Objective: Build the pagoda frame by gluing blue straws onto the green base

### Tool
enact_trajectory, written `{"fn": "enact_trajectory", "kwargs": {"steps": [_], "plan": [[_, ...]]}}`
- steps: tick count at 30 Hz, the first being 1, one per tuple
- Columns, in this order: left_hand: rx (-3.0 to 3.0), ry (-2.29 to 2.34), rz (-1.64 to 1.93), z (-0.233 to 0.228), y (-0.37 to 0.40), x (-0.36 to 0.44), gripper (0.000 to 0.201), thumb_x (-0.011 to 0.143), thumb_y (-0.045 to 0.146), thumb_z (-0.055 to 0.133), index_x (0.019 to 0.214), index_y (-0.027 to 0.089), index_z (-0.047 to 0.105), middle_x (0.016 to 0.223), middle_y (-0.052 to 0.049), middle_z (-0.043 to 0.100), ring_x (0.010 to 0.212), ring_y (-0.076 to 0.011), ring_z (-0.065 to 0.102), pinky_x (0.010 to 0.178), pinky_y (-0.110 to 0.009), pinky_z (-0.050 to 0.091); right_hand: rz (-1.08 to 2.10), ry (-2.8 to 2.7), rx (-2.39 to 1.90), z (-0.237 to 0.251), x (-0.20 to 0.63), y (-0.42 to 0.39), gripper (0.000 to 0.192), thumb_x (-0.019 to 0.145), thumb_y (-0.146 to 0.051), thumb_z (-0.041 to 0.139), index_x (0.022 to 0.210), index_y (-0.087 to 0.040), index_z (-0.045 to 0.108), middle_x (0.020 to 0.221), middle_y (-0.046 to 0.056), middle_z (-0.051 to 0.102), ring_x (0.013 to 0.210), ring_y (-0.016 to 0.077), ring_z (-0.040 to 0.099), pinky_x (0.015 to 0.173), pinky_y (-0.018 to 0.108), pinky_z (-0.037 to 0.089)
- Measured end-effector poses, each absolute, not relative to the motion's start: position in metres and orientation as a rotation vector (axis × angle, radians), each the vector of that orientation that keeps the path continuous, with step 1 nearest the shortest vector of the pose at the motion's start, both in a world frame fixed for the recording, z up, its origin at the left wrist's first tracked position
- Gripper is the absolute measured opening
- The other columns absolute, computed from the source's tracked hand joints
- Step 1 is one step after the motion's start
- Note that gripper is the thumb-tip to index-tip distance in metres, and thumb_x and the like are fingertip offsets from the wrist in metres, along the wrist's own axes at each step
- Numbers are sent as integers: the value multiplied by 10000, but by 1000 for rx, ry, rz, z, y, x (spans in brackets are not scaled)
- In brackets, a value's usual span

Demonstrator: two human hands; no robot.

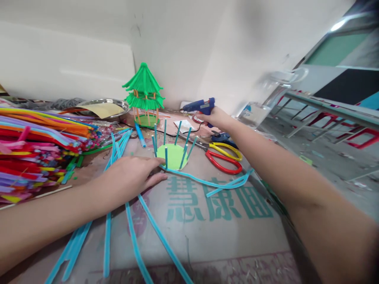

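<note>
While the table edge (266, 197) runs just beside my right forearm, open cardboard lies below my left fingers. My left hand (130, 177) rests flat, fingers spread, fingertips touching the green disc (174, 156) with upright blue posts. My right hand (214, 117), beyond the disc, is closed around the glue gun (201, 105). Far left of my fingers, a metal tray (118, 103) holds yellow paper (102, 109).

two bare forearms reach in from the lower corners, no sleeves, watch or rings showing; the left hand (132, 175) and right hand (213, 117) are ungloved.
</note>
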State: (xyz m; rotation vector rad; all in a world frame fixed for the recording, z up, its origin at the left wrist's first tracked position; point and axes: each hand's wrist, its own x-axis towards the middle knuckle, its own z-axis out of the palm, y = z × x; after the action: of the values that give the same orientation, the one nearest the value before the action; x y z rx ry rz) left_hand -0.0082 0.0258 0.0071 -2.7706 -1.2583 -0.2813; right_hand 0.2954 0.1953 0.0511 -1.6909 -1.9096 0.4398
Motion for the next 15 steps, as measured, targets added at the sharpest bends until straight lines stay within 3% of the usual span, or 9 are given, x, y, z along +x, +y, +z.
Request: {"fn": "enact_trajectory", "kwargs": {"steps": [3,7,10,15], "plan": [[-2774,-1257,-289,7,27,-9,464,1025,584,408,1148,248,704,834,-48,776,748,-265,732,608,-323,421,397,-1860,-1554,64,301,161,260,922,-414,657,819,-176,684,691,37,670,682,172,629,712,309,533],[-2762,-1261,-315,5,29,-11,431,1020,574,433,1125,253,700,813,-43,771,741,-263,728,612,-326,416,511,-1927,-1313,69,315,108,299,880,-484,711,1002,-211,726,898,52,760,841,210,718,836,361,580],[-2751,-1291,-305,5,30,-11,419,1010,577,452,1113,256,700,825,-44,773,755,-267,728,606,-325,405,582,-1943,-1164,61,325,69,332,862,-513,732,1031,-228,722,1053,55,767,838,215,728,862,402,604],[-2751,-1357,-277,7,30,-9,464,998,608,440,1135,251,703,818,-44,770,727,-271,709,586,-321,384,565,-2138,-1129,46,334,23,186,895,-443,721,930,-262,746,925,29,751,831,211,705,825,378,597]]}}
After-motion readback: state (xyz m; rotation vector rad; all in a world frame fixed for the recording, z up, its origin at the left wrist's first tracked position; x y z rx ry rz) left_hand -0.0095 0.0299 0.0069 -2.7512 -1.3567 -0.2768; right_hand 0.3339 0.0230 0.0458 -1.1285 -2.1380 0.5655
